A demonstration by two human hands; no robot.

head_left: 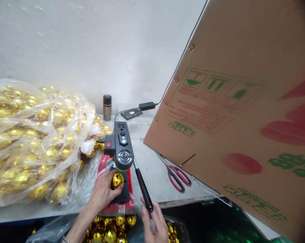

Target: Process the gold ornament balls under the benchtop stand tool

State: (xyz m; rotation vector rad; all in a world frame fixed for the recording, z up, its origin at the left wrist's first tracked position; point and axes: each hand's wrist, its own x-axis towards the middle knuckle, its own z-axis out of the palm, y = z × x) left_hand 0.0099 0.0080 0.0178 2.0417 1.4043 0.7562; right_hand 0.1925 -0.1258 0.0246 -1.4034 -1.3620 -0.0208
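My left hand (105, 189) grips a shiny gold faceted ball (117, 180) between thumb and fingers. The ball sits right beneath the round lower end of a small black bench press (124, 141). From the press a lever with a black handle (144, 189) slopes down toward me. At the handle's lower end is my right hand (154, 222), fingers apart and stretched out on both sides of the tip, not wrapped round it. Under the press's black base plate (125, 194) lies a red plastic sheet (132, 204).
A clear bag (51, 118) full of gold balls fills the left. More gold balls (109, 233) lie below the table edge. Red-handled scissors (177, 177), a flask (107, 108), a phone-like item (131, 113) and a power adapter (147, 106) stand nearby. A large cardboard box (218, 111) leans at right.
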